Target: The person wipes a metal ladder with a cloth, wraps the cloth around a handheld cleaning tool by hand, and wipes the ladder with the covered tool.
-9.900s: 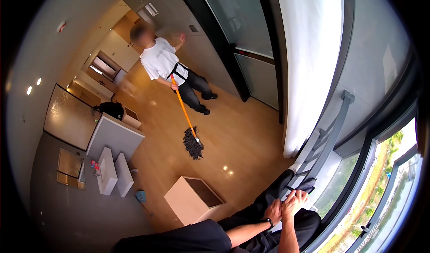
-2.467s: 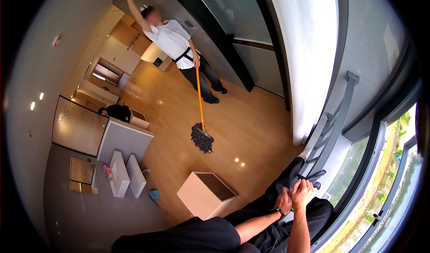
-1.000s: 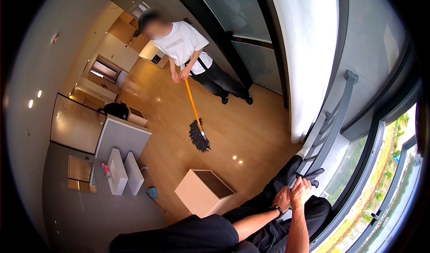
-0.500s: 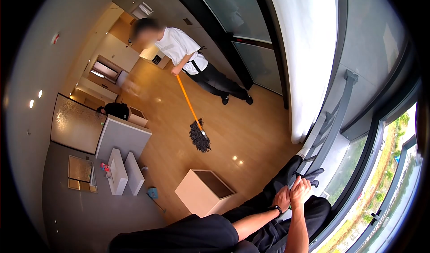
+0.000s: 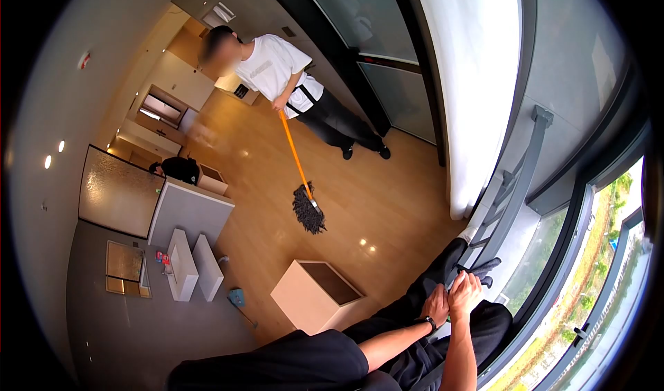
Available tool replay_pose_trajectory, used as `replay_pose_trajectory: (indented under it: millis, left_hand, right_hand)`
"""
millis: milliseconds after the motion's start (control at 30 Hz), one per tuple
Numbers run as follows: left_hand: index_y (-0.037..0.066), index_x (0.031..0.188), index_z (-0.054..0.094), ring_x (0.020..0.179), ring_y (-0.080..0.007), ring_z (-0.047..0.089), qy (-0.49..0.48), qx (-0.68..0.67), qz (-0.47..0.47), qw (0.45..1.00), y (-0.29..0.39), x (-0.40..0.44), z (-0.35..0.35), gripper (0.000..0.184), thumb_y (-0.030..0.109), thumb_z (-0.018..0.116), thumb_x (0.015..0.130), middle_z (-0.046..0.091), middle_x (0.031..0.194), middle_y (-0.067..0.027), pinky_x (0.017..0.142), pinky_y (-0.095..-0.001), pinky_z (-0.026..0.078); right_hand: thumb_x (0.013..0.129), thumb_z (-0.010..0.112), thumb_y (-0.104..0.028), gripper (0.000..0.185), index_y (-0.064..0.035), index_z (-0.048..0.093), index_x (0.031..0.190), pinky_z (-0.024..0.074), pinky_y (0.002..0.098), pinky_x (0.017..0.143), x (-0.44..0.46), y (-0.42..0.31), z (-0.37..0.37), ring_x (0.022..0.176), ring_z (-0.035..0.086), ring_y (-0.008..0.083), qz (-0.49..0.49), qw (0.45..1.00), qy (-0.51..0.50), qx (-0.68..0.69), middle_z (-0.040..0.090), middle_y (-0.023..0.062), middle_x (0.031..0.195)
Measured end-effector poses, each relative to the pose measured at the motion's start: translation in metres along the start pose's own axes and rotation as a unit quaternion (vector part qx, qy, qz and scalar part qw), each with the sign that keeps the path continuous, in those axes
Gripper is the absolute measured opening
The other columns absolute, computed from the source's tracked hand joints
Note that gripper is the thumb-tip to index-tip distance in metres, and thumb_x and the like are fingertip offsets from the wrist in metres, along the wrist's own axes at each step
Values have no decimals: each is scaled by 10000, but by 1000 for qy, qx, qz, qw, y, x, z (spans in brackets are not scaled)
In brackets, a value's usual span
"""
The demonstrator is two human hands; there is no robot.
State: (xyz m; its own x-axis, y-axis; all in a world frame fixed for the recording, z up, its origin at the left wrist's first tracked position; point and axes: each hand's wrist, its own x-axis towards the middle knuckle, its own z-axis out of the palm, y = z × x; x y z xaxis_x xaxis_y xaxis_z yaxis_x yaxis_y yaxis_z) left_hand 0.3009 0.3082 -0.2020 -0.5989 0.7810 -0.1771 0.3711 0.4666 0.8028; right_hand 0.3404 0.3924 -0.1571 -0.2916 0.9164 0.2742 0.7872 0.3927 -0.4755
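My left hand, with a dark watch at its wrist, is closed low at the right, in front of my black-clothed legs. My right hand is closed too and presses against it. What the fingers grip is hidden; a small green spot shows beneath them. Just beyond my right hand, a dark grey item, glove-like in shape, sticks out beside the metal railing. I cannot tell whether that hand holds it.
A person in a white shirt holds a mop on the wooden floor. Another person in black bends behind a low partition. A pale box, white basins, a blue dustpan, a grey railing and windows surround me.
Since the oldest frame, the mopping person has shifted and raised then lowered an arm; lately they straightened slightly. The view has shifted a little. My hands remain together.
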Motion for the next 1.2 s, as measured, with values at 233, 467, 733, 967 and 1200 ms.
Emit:
replay_pose_trajectory:
  millis: [233, 467, 733, 967, 1200]
  left_hand:
    - [22, 921, 428, 870, -455, 524, 2, -7, 18, 1000, -5, -1, 2, 157, 170, 383, 942, 551, 892, -247, 717, -521, 420]
    - [20, 914, 433, 870, -464, 518, 1, -24, 6, 1000, -5, -1, 2, 157, 168, 388, 941, 549, 892, -253, 706, -524, 417]
    - [27, 920, 439, 882, -461, 518, -5, -27, 4, 1000, -2, 0, 0, 165, 182, 387, 948, 550, 903, -247, 707, -519, 417]
    - [20, 890, 454, 827, -465, 529, 21, -16, 19, 999, -3, 0, 2, 139, 147, 424, 936, 543, 845, -252, 678, -492, 432]
    - [18, 888, 460, 836, -464, 535, 13, -35, 5, 999, 1, 1, -1, 166, 165, 416, 950, 550, 852, -255, 681, -487, 436]
  right_hand:
    - [889, 529, -136, 297, -35, 540, 611, 414, 432, 516, -1, 1, 1, 590, 536, 313, 1, 1000, 6, 7, 503, 113, 603]
    - [910, 507, -140, 290, -42, 547, 640, 419, 428, 527, -2, 2, 2, 610, 542, 312, -1, 1000, 5, 9, 516, 110, 629]
    - [922, 495, -157, 250, -51, 597, 720, 438, 424, 568, 0, 2, -2, 655, 562, 316, -1, 999, -37, 11, 558, 107, 669]
    - [914, 491, -155, 231, -52, 614, 749, 445, 424, 587, -2, 3, -1, 675, 567, 313, 15, 999, -50, 14, 572, 107, 685]
    - [918, 483, -153, 238, -55, 596, 733, 437, 426, 576, -1, 0, -2, 652, 556, 319, 15, 999, -33, 13, 556, 110, 672]
